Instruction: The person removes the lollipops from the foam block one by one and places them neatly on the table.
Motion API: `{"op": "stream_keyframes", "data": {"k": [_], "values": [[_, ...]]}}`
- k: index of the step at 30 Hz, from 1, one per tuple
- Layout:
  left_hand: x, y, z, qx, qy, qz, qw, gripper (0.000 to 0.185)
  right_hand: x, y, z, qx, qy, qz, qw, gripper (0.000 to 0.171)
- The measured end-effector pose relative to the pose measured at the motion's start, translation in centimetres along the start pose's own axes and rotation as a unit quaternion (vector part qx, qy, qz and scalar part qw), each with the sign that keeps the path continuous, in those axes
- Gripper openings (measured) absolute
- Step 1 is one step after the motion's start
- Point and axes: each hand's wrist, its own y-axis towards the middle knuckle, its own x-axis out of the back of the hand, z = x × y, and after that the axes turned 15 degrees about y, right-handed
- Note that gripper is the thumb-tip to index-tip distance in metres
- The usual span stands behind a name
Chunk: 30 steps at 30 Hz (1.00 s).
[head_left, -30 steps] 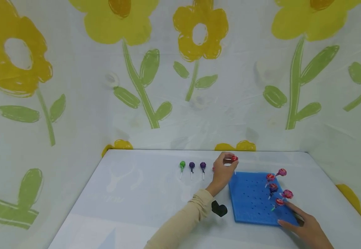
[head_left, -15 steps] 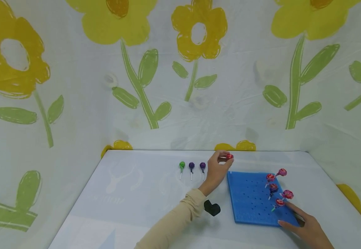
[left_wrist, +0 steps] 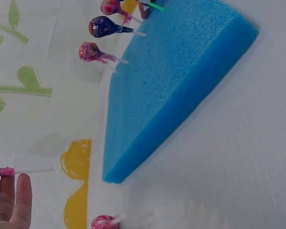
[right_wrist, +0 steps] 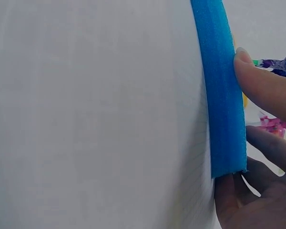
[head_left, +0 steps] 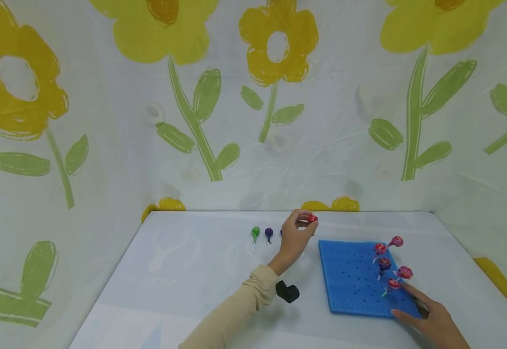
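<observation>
My left hand [head_left: 294, 238] pinches a lollipop in a red-pink wrapper [head_left: 312, 218], raised over the table left of the board's back corner. In the left wrist view its white stick points away from the fingertips [left_wrist: 23, 198]. My right hand [head_left: 434, 317] holds the front right corner of a blue foam board [head_left: 351, 291] dotted with small holes. In the right wrist view the thumb [right_wrist: 260, 81] presses the board's upper edge, and other fingers reach round its end. Several wrapped lollipops [head_left: 384, 263] stand with their sticks in the board's right side.
To the left of my left hand, a green lollipop [head_left: 255, 230] and a purple lollipop [head_left: 269, 232] lie on the white table [head_left: 170, 291]. Another purple one is partly behind the hand. A pink lollipop [left_wrist: 105, 222] lies near the board. Flower-printed cloth [head_left: 323, 145] surrounds the table.
My left hand has moved left with the lollipop, away from the board's back corner, and now partly covers a purple lollipop. My right hand stays at the board's corner.
</observation>
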Motion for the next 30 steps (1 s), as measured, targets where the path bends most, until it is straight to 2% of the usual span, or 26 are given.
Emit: {"op": "stream_keyframes", "data": {"k": [6, 13, 22, 30], "values": [[0.8, 0.0, 0.1, 0.018, 0.016, -0.005, 0.9997, 0.022, 0.2, 0.0, 0.0, 0.002, -0.002, -0.001, 1.0, 0.103], [1.6, -0.1, 0.7, 0.022, 0.016, -0.007, 0.9996, 0.023, 0.0, -0.2, 0.0, -0.009, 0.003, 0.003, 1.0, 0.106], [2.8, 0.1, 1.3, 0.071, -0.007, -0.011, 0.9974, 0.021, 0.1, -0.4, 0.4, -0.014, 0.008, 0.002, 1.0, 0.11], [3.7, 0.0, 1.7, 0.079, 0.012, -0.007, 0.9968, 0.021, 0.1, -0.6, 0.5, -0.003, 0.01, -0.001, 1.0, 0.107]]}}
